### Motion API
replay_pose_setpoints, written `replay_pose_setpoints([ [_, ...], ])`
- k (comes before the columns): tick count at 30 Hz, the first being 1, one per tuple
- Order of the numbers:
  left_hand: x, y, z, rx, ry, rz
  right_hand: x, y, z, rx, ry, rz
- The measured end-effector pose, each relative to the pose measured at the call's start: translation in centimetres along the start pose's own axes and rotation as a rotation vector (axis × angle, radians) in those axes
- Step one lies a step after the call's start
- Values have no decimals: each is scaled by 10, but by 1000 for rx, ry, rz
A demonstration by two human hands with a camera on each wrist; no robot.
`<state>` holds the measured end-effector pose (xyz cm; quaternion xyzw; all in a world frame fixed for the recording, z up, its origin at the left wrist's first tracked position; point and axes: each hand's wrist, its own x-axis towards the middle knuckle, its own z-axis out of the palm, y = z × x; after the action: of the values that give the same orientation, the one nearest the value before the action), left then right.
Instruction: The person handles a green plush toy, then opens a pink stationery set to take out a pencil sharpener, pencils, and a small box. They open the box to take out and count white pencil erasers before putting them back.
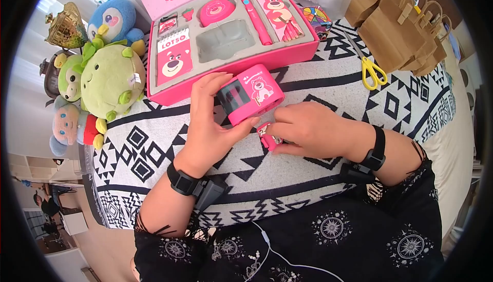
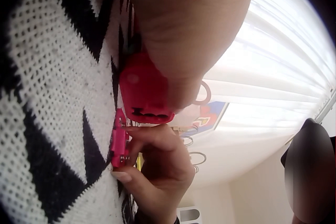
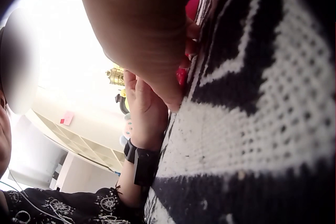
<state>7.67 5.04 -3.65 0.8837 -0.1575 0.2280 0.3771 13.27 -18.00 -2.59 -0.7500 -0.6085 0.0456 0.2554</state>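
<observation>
My left hand (image 1: 197, 125) grips a pink box-shaped gadget (image 1: 263, 91) by its left end, thumb along the near edge and fingers over the far side. It has a dark see-through window and a printed bear. Just below its right end, my right hand (image 1: 311, 129) pinches a small pink plastic piece (image 1: 266, 139) with metallic-looking bits, close over the patterned cloth. In the left wrist view, the thumb and fingertips hold this small piece (image 2: 119, 142) right beside the gadget's slotted end (image 2: 149, 103). The right wrist view mostly hides it behind the hand (image 3: 142, 35).
Behind the hands stands an open pink gift box (image 1: 179, 94) with a notepad, round case, pink pen-shaped tool and bear-printed pack around a vacant moulded hollow. Plush toys (image 1: 113, 79) sit left; yellow-handled scissors (image 1: 373, 74) and brown paper bags (image 1: 393, 41) lie right.
</observation>
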Motion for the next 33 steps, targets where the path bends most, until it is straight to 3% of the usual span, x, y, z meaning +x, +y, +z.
replay_pose_setpoints([
  [6, -1, -1, -2, -22, 6, 52, -2, 6, 6, -68, 22, -26],
  [8, -1, -1, -3, -13, 9, 61, -2, 10, 9, -106, 151, -70],
  [11, -1, 0, -2, -14, 8, 69, 1, 2, 4, -44, 181, -6],
  [21, 0, 0, -2, -31, 0, 49, 1, 4, 5, -64, 121, -2],
  [33, 0, 1, -1, -52, -4, 47, 3, 4, 6, -57, 322, 46],
])
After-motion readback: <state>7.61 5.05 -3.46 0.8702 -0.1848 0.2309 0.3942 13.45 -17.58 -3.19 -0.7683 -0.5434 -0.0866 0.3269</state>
